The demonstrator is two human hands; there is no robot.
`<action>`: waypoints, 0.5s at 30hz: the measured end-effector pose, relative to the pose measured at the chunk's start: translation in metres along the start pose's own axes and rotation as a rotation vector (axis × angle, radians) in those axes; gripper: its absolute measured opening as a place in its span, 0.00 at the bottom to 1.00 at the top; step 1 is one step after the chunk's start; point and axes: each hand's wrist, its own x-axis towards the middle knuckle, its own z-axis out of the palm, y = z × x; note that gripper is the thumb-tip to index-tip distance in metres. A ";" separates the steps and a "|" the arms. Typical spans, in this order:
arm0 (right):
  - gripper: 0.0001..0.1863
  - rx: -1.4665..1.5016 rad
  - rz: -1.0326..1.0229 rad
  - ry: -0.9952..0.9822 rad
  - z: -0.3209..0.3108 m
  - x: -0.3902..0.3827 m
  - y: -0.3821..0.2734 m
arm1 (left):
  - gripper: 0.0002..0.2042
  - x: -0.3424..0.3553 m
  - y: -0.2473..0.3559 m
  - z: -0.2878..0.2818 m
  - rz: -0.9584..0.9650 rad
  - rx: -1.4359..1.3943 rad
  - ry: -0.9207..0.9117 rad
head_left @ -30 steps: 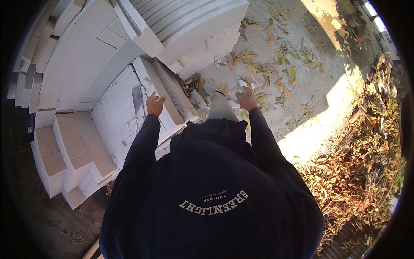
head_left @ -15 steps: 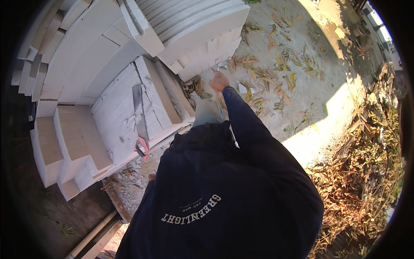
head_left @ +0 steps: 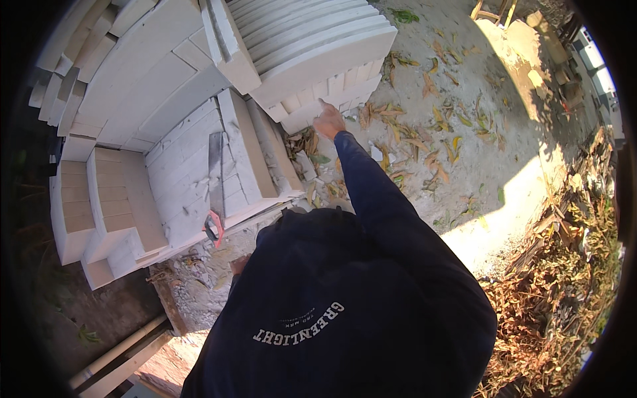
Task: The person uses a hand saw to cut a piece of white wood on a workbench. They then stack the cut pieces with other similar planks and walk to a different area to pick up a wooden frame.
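Observation:
My right hand [head_left: 328, 121] is stretched forward in a dark blue sleeve, fingers apart and holding nothing. It hovers at the foot of a stack of white curved slabs [head_left: 312, 46], close to the small white blocks [head_left: 332, 93] under them. Only a sliver of my left hand [head_left: 238, 264] shows low beside my dark sweatshirt, and its fingers are hidden. A hand saw [head_left: 215, 174] with a red handle lies on the flat white blocks [head_left: 182, 166] to my left.
Stepped piles of white blocks [head_left: 99, 205] fill the left side. Sandy ground [head_left: 464, 119] strewn with dry leaves and block chips lies ahead and right. A heap of dead leaves and sticks [head_left: 564, 278] lines the right edge. Pale pipes [head_left: 119, 355] lie at the lower left.
A second ago both hands were raised in front of me around a pale piece. Now the left arm has dropped to my side, and the right hand reaches farther toward the small blocks.

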 end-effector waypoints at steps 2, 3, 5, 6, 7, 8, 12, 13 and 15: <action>0.40 0.150 0.011 -0.096 -0.036 -0.006 -0.045 | 0.22 -0.002 -0.005 0.006 0.149 -0.124 0.078; 0.39 0.223 0.008 -0.139 -0.064 -0.009 -0.077 | 0.21 -0.003 -0.007 0.010 0.181 -0.214 0.110; 0.37 0.295 -0.062 -0.134 -0.085 -0.011 -0.083 | 0.21 0.001 0.003 0.008 0.126 -0.424 0.129; 0.36 0.314 -0.092 -0.131 -0.092 -0.013 -0.075 | 0.20 0.003 0.029 0.007 -0.005 -0.564 0.102; 0.35 0.300 -0.053 -0.166 -0.092 -0.018 -0.059 | 0.19 0.002 0.056 0.002 -0.145 -0.711 0.094; 0.34 0.278 -0.013 -0.201 -0.084 -0.025 -0.031 | 0.19 -0.002 0.092 -0.007 -0.281 -0.854 0.102; 0.20 0.203 0.469 -0.372 -0.020 -0.112 0.157 | 0.15 -0.033 0.114 0.013 -0.218 -0.473 0.078; 0.15 0.151 0.627 -0.394 -0.011 -0.155 0.219 | 0.15 -0.038 0.114 0.017 -0.148 -0.231 0.036; 0.14 0.289 1.075 -0.592 -0.017 -0.250 0.266 | 0.16 -0.072 0.093 0.051 -0.088 0.221 -0.051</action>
